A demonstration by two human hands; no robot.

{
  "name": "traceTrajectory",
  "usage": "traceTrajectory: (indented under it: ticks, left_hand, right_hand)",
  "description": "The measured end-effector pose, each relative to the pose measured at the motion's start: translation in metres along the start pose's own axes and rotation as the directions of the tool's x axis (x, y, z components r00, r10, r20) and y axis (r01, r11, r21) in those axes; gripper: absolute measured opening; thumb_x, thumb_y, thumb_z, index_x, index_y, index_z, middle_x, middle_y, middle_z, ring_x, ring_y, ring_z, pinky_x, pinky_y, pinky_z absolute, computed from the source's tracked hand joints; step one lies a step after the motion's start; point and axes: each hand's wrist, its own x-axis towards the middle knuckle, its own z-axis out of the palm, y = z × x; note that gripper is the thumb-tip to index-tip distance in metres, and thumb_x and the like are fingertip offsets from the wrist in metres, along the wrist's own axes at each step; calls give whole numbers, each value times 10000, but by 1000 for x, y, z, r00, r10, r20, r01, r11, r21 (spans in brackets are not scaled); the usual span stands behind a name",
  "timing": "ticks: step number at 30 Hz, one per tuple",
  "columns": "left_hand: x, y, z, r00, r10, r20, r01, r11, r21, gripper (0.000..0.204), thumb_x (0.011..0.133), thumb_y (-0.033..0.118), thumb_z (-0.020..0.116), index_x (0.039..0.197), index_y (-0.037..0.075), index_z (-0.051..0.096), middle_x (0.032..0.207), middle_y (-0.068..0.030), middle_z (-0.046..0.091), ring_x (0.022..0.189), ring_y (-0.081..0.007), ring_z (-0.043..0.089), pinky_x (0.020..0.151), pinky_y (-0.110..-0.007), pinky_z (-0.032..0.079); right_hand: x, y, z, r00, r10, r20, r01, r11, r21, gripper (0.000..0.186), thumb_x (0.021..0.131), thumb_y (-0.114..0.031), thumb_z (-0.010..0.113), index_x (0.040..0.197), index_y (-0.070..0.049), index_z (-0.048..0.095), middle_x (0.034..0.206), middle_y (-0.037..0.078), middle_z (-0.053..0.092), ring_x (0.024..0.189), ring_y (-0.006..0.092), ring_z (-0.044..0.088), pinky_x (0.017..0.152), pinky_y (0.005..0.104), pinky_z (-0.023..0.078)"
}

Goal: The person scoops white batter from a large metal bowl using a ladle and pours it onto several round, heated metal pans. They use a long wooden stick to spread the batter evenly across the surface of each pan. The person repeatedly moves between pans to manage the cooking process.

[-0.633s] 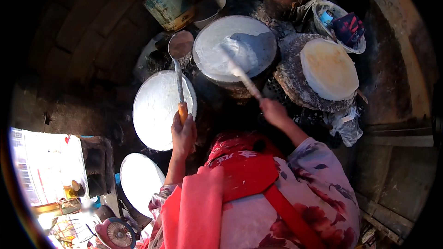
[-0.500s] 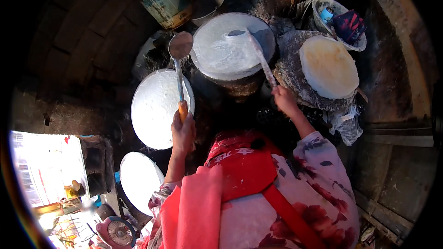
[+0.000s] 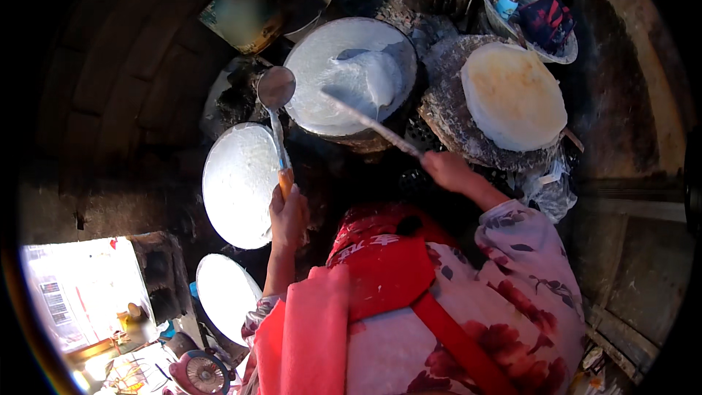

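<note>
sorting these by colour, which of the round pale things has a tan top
The rightmost one, the flat round sheet on the dark rough slab: its top is partly tan, while the other three look white or grey.

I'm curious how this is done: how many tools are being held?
2: a ladle, upper left, in the left hand, and a stick, near centre, in the right hand.

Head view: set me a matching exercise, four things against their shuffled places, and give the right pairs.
Things:
1. Ladle
2. Stick
3. Browned pale disc
4. Small blue item

Places:
A. On the dark slab
B. In the right hand
C. In the pale basin
D. In the left hand

Pairs: 1-D, 2-B, 3-A, 4-C
</note>
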Motion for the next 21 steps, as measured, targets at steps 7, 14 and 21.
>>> traceTrajectory:
  ticks: [7, 14, 21]
  left_hand:
    - [-3, 10, 24, 1000, 19, -6, -19, 997, 74, 334, 956, 227, 449, 1239, 50, 442, 659, -6, 476, 438, -75, 432, 386, -198, 346]
    - [-8, 18, 47, 998, -47, -49, 49, 998, 45, 350, 951, 203, 447, 1268, 56, 432, 678, -10, 479, 451, -77, 435, 400, -207, 359]
    - [-7, 10, 49, 995, -61, -79, 62, 998, 0, 297, 962, 249, 446, 1194, 63, 445, 650, -6, 457, 424, -76, 416, 379, -197, 336]
  right_hand:
    - [83, 58, -63, 969, 152, -197, -156, 988, -5, 298, 922, -326, 437, 873, -54, 550, 803, 208, 602, 793, 416, 575, 676, 493, 446]
    - [197, 31, -99, 987, 52, -153, -73, 989, -132, 227, 829, -191, 475, 793, -33, 633, 826, 172, 655, 815, 373, 630, 703, 473, 499]
    - [117, 7, -72, 974, 40, -222, -31, 999, 44, 170, 831, -176, 488, 851, -42, 591, 744, 192, 633, 730, 376, 623, 657, 481, 486]
